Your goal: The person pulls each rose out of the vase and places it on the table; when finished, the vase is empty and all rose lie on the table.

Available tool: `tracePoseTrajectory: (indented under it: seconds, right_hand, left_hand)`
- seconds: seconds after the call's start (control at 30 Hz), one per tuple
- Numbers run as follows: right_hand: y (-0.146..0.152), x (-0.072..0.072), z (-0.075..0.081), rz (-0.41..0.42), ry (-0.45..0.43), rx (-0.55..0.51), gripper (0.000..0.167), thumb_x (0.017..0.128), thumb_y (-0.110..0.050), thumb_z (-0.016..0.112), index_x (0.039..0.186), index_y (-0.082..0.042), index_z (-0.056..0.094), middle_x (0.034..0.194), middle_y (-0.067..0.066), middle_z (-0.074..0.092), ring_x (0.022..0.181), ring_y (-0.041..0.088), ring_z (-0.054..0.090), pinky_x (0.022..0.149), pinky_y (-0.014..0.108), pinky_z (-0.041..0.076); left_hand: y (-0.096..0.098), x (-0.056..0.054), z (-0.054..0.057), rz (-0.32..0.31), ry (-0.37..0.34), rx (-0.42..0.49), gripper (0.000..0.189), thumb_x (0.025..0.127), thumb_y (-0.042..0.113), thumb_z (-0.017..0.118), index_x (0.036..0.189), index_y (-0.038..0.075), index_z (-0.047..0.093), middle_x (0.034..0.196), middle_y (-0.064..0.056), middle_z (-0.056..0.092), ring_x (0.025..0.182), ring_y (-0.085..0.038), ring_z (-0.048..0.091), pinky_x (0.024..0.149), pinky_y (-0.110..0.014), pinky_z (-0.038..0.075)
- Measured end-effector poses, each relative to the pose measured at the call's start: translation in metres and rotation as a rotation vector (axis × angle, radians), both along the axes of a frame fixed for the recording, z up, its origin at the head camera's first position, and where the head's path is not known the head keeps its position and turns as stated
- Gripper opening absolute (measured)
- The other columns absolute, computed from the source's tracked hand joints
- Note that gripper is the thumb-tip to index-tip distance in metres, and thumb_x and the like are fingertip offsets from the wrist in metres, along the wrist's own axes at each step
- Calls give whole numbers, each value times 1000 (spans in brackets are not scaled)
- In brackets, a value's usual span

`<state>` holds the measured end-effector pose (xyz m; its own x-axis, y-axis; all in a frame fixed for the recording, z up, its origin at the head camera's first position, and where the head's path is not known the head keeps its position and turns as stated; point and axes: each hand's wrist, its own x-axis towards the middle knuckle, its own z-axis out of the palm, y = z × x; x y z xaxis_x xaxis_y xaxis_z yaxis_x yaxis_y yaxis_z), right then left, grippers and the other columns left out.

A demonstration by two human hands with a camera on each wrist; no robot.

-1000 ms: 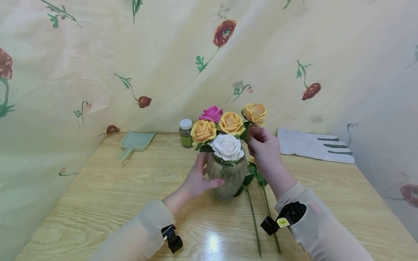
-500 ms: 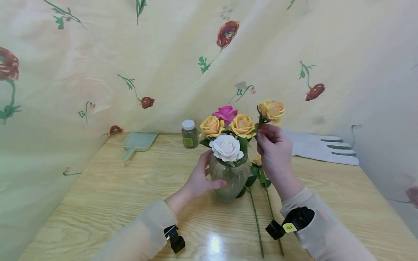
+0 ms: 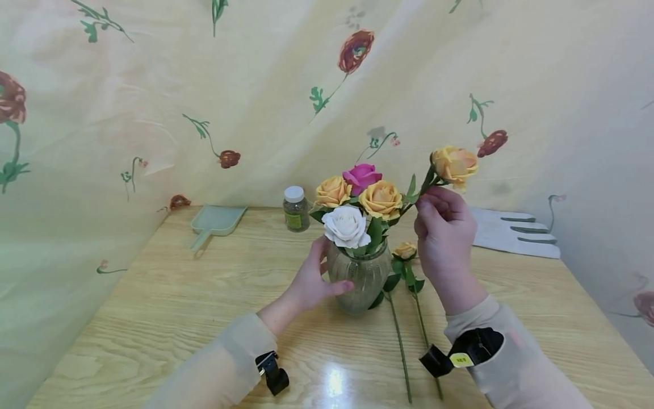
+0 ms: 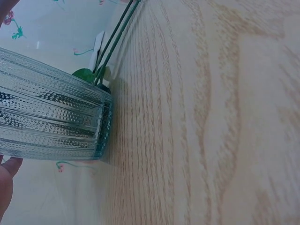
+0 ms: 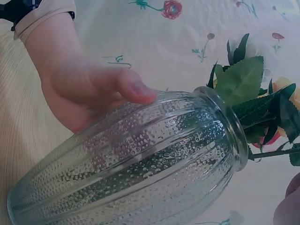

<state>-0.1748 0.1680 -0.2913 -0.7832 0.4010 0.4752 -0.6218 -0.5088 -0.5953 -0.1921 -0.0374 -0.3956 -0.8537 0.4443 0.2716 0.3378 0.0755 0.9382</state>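
Thumb and fingers of my left hand (image 3: 309, 281) grip the left side of a ribbed, clear glass vase (image 3: 364, 278), which stands upright on the table. In the right wrist view, that hand (image 5: 84, 89) lies along the glass vase (image 5: 150, 159). My right hand (image 3: 447, 244) pinches the stem of a yellow rose (image 3: 455, 165) just below its bloom, right of the vase; the stem slants toward the vase mouth, its lower end hidden. Inside the vase stand a white rose (image 3: 346, 226), a magenta rose (image 3: 363, 177) and two yellow roses (image 3: 382, 200).
Long-stemmed roses lie right of the vase, one showing a yellow bloom (image 3: 405, 250). Behind are a white-capped jar (image 3: 296, 213) and a pale green dustpan (image 3: 218, 220). At the back right lies a white glove (image 3: 511, 230). A flowered curtain hangs behind the table (image 3: 204, 318).
My right hand has moved right and slightly upward with the yellow rose, away from the other blooms. The white rose now leans more to the left. My left hand keeps its hold on the vase.
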Motion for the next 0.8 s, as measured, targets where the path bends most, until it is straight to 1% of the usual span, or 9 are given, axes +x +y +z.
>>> tracePoseTrajectory:
  seconds: [0.03,0.2,0.27,0.37,0.47,0.63,0.7,0.8]
  right_hand:
    - [0,1,1,-25,-11,-6,21,84,17,54,86,-1,65,73,6,61,43,9,33,44,22,18]
    - [0,6,3,-97,-36,-153,14,80,16,60,85,3,61,73,9,58,46,11,39,42,18,24]
    - [1,8,4,-110,-26,-216,13,79,15,62,86,6,59,72,12,56,45,12,37,41,18,23]
    - [4,11,4,-156,-18,-237,13,79,14,63,87,6,56,72,12,54,44,12,34,42,19,19]
    - [8,12,5,-171,-18,-256,14,80,12,63,89,5,53,71,10,51,43,11,29,42,19,15]
    - [16,13,5,-170,-54,-331,14,82,12,61,89,3,52,71,11,53,42,9,25,42,19,13]
    - [20,14,6,-165,-72,-366,14,83,12,59,90,3,52,72,12,54,42,9,24,42,19,12]
    - [26,15,7,-153,-103,-411,13,85,12,58,91,2,52,75,12,52,42,10,24,43,18,11]
  left_hand:
    - [0,0,0,-2,0,1,116,65,62,75,146,4,16,148,-15,24,133,-31,28,104,-49,32]
    - [-1,-1,0,0,15,1,115,65,61,75,146,3,16,148,-16,25,132,-31,30,104,-49,32]
    - [-1,-1,0,3,20,-2,115,65,60,75,146,3,15,146,-16,27,130,-30,31,104,-49,33]
    - [-1,-2,1,-2,11,-3,112,67,55,77,146,4,17,143,-15,30,129,-29,32,104,-48,32]
    - [-1,-2,2,-12,-7,2,104,69,51,78,142,5,21,139,-12,34,129,-27,33,105,-48,31]
    - [-1,-1,1,-17,-10,2,90,69,52,77,130,5,29,130,-10,38,126,-25,36,105,-47,31]
    - [-1,-2,1,-18,-6,10,87,71,47,78,129,5,30,129,-11,39,125,-26,37,105,-47,31]
    - [-1,-2,0,-13,0,14,83,73,36,78,131,3,29,131,-13,38,125,-27,37,105,-46,32]
